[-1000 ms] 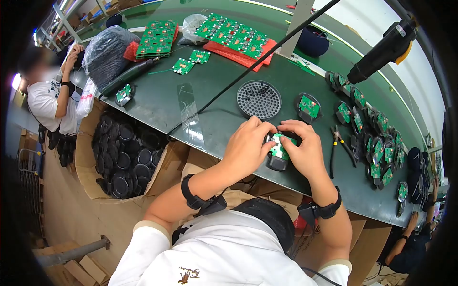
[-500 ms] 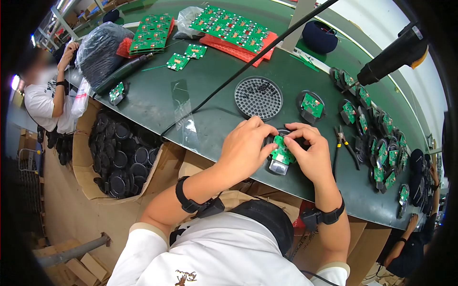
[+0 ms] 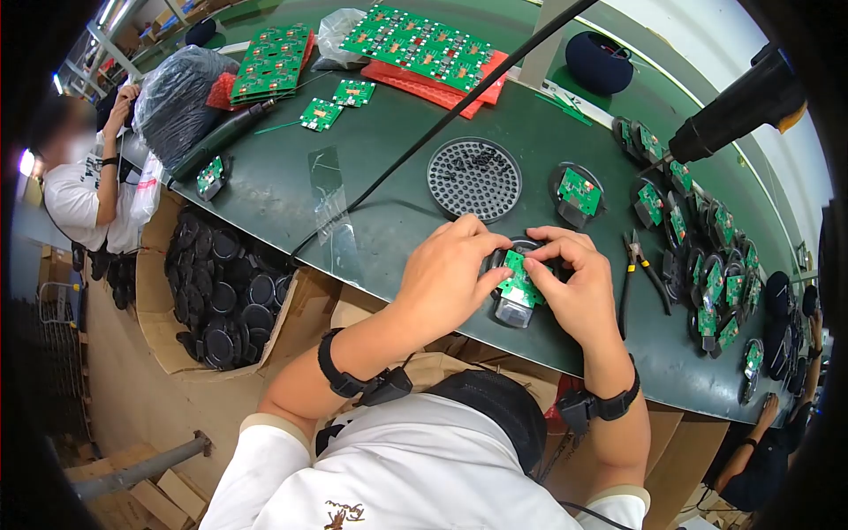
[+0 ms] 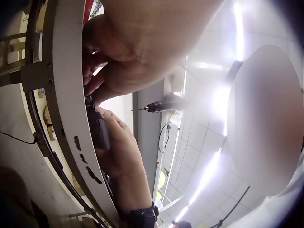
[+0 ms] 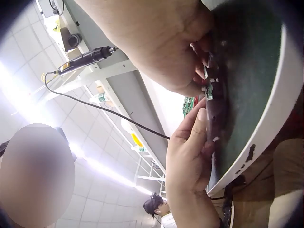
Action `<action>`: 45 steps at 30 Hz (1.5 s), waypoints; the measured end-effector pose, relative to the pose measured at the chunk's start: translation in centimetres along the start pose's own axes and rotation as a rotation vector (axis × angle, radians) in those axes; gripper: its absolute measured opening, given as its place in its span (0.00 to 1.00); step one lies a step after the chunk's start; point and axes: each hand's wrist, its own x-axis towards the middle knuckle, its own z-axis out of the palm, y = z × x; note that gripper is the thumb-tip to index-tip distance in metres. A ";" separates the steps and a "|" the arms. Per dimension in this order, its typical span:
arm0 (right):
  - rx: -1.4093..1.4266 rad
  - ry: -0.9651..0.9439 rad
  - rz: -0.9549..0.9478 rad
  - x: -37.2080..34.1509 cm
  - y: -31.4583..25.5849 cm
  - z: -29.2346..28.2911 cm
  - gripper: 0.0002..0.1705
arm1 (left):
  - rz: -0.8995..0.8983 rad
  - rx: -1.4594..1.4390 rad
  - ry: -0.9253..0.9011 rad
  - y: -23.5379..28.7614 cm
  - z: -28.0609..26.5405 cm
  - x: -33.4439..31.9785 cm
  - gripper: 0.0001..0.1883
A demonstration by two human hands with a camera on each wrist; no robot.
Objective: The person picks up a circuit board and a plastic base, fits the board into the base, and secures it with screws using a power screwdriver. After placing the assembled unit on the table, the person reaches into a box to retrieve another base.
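Observation:
In the head view a round black part with a green circuit board (image 3: 519,281) lies at the table's near edge, between both hands. The left hand (image 3: 449,276) grips its left side, thumb on the board's edge. From the right, the right hand (image 3: 579,284) curls its fingers round the rim, with thumb and forefinger pinching at the board. The right wrist view shows the black part (image 5: 216,114) edge-on, with the left hand (image 5: 189,156) gripping it and the right hand (image 5: 166,47) over its far end. What lies under the fingertips is hidden.
A perforated round tray (image 3: 475,179) holds small black pieces. Pliers (image 3: 643,276) lie to the right, beside many board-fitted round parts (image 3: 707,291). A power screwdriver (image 3: 738,106) hangs at upper right; a black cable (image 3: 433,132) crosses the table. A box of black parts (image 3: 291,322) stands at left.
The right thumb and forefinger have shifted over the board, and more of the board shows than a second ago. Both hands stay on the part; the head view has shifted slightly.

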 end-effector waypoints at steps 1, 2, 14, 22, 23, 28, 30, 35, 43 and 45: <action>0.000 0.001 0.001 0.0 -0.1 0.1 0.06 | 0.023 0.009 0.001 0.0 0.0 0.1 0.16; -0.037 0.030 -0.055 -0.1 -0.1 0.2 0.05 | 0.045 0.018 0.003 -0.1 0.0 0.1 0.17; -0.070 0.059 -0.139 -0.1 0.1 0.3 0.05 | 0.066 0.075 0.012 0.2 0.1 -0.2 0.18; -0.092 0.051 -0.161 0.1 -0.1 0.2 0.05 | 0.074 0.045 0.011 -0.2 0.2 -0.1 0.18; -0.093 0.043 -0.149 0.1 -0.2 0.2 0.05 | 0.079 0.042 0.010 -0.3 0.2 0.0 0.18; -0.094 0.036 -0.149 0.2 0.0 0.1 0.05 | 0.088 0.041 0.007 -0.4 0.1 0.0 0.18; -0.106 0.019 -0.148 0.2 -0.1 0.0 0.04 | 0.090 0.038 0.004 -0.4 0.0 0.0 0.17; -0.104 0.015 -0.133 0.2 -0.3 0.0 0.04 | 0.089 0.027 -0.010 -0.3 -0.1 0.1 0.17; -0.076 -0.015 -0.065 0.2 -0.6 0.0 0.04 | 0.088 0.019 -0.019 -0.4 -0.2 0.3 0.16; -0.078 -0.022 -0.043 0.2 -0.8 -0.1 0.04 | 0.084 0.022 -0.019 -0.4 -0.2 0.3 0.16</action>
